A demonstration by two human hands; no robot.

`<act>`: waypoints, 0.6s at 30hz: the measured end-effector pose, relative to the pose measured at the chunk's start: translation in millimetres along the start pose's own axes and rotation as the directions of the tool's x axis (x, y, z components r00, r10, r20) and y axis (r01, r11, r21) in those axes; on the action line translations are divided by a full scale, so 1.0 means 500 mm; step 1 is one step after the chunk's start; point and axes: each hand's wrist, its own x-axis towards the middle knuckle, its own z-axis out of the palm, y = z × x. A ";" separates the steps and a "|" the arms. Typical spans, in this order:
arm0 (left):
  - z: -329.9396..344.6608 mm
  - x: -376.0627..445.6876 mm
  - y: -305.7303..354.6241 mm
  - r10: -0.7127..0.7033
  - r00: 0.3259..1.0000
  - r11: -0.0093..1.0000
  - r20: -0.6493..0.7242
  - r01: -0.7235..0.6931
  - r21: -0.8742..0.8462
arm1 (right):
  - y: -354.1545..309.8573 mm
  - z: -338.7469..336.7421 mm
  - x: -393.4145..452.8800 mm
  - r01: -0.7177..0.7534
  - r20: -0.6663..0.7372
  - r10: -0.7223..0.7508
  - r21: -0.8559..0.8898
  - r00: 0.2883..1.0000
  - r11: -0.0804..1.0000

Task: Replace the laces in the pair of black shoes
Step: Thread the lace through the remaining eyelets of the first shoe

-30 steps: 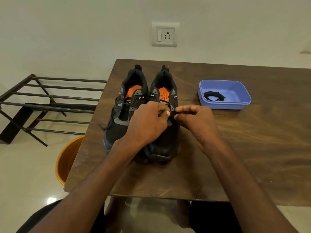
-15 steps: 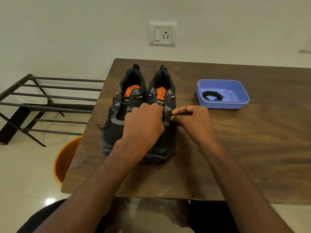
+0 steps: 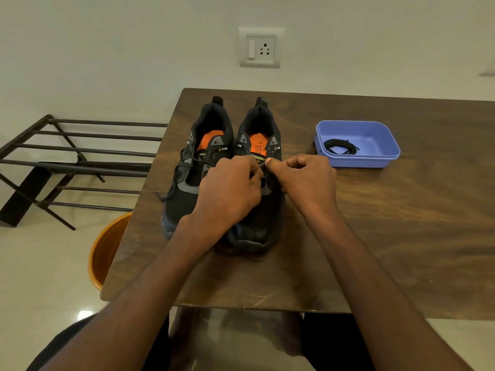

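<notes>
Right shoe (image 3: pixel 258 210): on the table (image 3: pixel 401 236) beside the left shoe (image 3: pixel 198 162), touching it. Long axis runs 6 to 12 o'clock, toe toward the person, heel toward the wall.

Both hands sit over its eyelets. Left hand (image 3: pixel 230 191) curled tight, fingertips pinching at the tongue. Right hand (image 3: pixel 308 178) curled, thumb and forefinger pinched at the same spot. Lace presumably held; too small to confirm. The working point lies between the fingertips, both hands equally near.

Left shoe's lace looks loosened. Coiled black lace (image 3: pixel 340 147) waits in the blue tray (image 3: pixel 375 163) at 2 o'clock, nearer the right hand.
</notes>
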 end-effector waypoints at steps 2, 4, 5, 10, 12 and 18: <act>0.003 -0.004 -0.001 -0.012 0.999 0.997 -0.036 0.009 -0.077 | 0.001 -0.004 0.003 -0.020 0.017 0.020 0.028 1.000 0.999; 0.005 -0.005 -0.001 -0.026 0.998 0.993 -0.057 0.019 -0.119 | 0.002 -0.005 0.005 -0.029 0.020 0.029 0.042 0.999 0.999; 0.006 -0.006 -0.001 -0.029 0.998 0.991 -0.058 0.021 -0.135 | 0.002 -0.005 0.006 -0.031 0.024 0.030 0.044 0.999 0.999; 0.009 -0.002 -0.003 -0.036 0.998 0.987 -0.046 0.029 -0.160 | 0.006 -0.008 0.008 -0.039 0.040 0.036 0.084 0.999 0.996; 0.009 -0.001 -0.003 -0.028 0.999 0.990 -0.035 0.023 -0.137 | 0.009 -0.008 0.009 -0.035 0.044 0.031 0.096 0.999 0.995; 0.014 -0.005 0.022 0.020 0.996 0.992 -0.090 -0.008 0.124 | 0.014 -0.010 0.005 0.010 0.092 -0.019 0.096 0.996 0.995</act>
